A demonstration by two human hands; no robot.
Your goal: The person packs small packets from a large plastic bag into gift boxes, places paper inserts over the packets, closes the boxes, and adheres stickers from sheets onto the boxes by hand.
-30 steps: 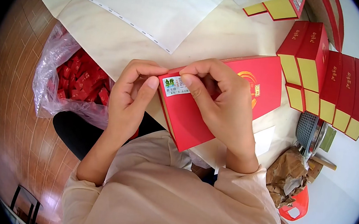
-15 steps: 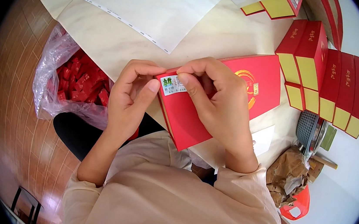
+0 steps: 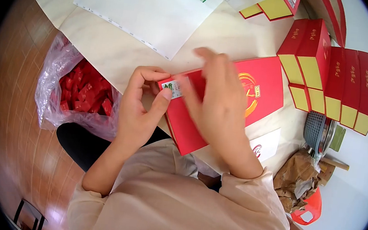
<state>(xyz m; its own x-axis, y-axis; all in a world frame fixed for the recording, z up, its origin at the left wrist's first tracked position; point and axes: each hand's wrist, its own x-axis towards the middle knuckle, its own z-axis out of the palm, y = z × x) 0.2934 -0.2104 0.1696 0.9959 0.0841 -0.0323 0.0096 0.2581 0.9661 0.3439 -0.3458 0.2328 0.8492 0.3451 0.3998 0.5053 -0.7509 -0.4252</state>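
Note:
A red gift box (image 3: 186, 135) with a gold ring emblem lies at the table's front edge. On its left corner sits a small white sticker (image 3: 173, 89) with green print, partly covered by fingers. My left hand (image 3: 142, 106) is closed on that corner, the thumb resting on the sticker's left side and the index finger along the box's far edge. Over the box, my right hand (image 3: 221, 98) is open, fingers apart and smeared by motion. Its blurred thumb is near the sticker's right edge; whether they touch I cannot tell.
A sheet (image 3: 145, 14) with green labels lies at the back. Red boxes with yellow sides (image 3: 315, 77) stand stacked at right. A plastic bag of small red packets (image 3: 88, 89) is at left. A white card (image 3: 268, 146) and crumpled brown paper (image 3: 293, 180) are at right.
My right hand has left its pinch on the sticker, and its fingers have spread and lifted away. The left hand stays on the box corner. The view has shifted slightly.

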